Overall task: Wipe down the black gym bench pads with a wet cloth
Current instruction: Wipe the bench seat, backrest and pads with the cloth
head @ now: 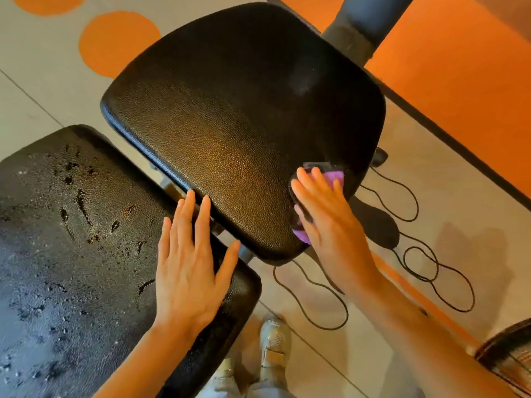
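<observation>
Left hand [189, 271] lies flat, fingers spread, on the near wet pad [71, 239]; right hand [324, 214] presses a purple cloth [333, 178] onto the far pad's [230, 110] right edge

I see two bench pads side by side: the near pad [71, 254] lower left, the far pad [235, 124] beyond it. My left hand [189, 271] lies on the near pad; my right hand [324, 216] presses a cloth [333, 178] on the far pad's right edge. A cord [431, 271] lies on the floor [431, 173] to the right.

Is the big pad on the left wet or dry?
Wet: the left pad is covered in beads and streaks of water.
</observation>
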`<state>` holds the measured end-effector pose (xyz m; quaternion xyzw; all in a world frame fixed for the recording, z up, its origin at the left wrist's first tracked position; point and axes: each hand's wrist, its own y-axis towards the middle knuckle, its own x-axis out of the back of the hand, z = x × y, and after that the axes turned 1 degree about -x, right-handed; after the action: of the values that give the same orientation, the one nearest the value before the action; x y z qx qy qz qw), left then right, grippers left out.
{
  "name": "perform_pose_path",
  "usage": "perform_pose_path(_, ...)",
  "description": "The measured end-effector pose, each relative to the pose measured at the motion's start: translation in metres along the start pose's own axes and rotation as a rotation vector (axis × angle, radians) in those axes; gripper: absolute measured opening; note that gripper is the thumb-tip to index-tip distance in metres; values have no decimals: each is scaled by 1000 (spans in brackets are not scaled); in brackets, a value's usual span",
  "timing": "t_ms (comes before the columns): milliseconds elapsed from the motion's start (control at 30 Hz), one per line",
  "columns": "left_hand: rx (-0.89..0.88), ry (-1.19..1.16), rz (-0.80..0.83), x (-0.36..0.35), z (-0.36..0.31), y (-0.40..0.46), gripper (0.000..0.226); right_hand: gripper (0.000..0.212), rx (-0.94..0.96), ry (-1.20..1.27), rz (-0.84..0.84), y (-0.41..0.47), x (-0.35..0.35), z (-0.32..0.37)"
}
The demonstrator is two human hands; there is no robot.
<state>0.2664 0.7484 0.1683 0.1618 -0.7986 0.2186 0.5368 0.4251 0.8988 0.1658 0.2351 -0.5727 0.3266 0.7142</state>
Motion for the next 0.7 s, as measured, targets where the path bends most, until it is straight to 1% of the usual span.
perform_pose_path(33, 5, 15, -3, 0, -1, 0, 77, 51, 11, 21, -12, 11, 1, -4)
perform_pose_path(100, 10, 40, 0, -2, -1, 0, 79, 47, -68, 67, -74, 66, 3, -7)
perform_pose_path(133, 11, 49, -1, -3, -1, 0, 80, 45, -117, 49, -82, 91, 5, -7)
perform_pose_path(200, 14, 53, -6, -3, -2, 1, 82, 49, -174, 27, -105, 106, 4, -7)
perform_pose_path(267, 11, 55, -9, -2, -3, 2, 85, 53, -179, 53, -97, 64, 0, 4)
perform_pose_path(333, 19, 31, -6, 0, -5, 1, 87, 57, -140, 60, -36, 0, 0, 22)
perform_pose_path(367, 28, 18, -12, 1, -5, 1, 88, 60, -114, 44, -14, -12, 3, 25)
perform_pose_path(433, 23, 8, -2, 1, -6, 1, 89, 61, -56, 8, -7, 12, 3, 9)
perform_pose_path(500, 19, 3, -9, 0, -5, 1, 90, 60, -144, -40, -30, 62, 4, -4)
perform_pose_path(567, 10, -9, -8, -1, -3, 1, 91, 60, -279, -7, -90, 79, 3, -2)
perform_pose_path(600, -7, -16, -3, -1, -4, 1, 92, 59, -326, 22, -125, 69, 0, 7)
perform_pose_path(633, -32, -25, 1, -1, -5, 1, 91, 59, -333, 56, -146, 46, -4, 21)
perform_pose_path(700, -91, -49, 8, -2, -11, 1, 88, 61, -257, 118, -117, -11, -9, 53)
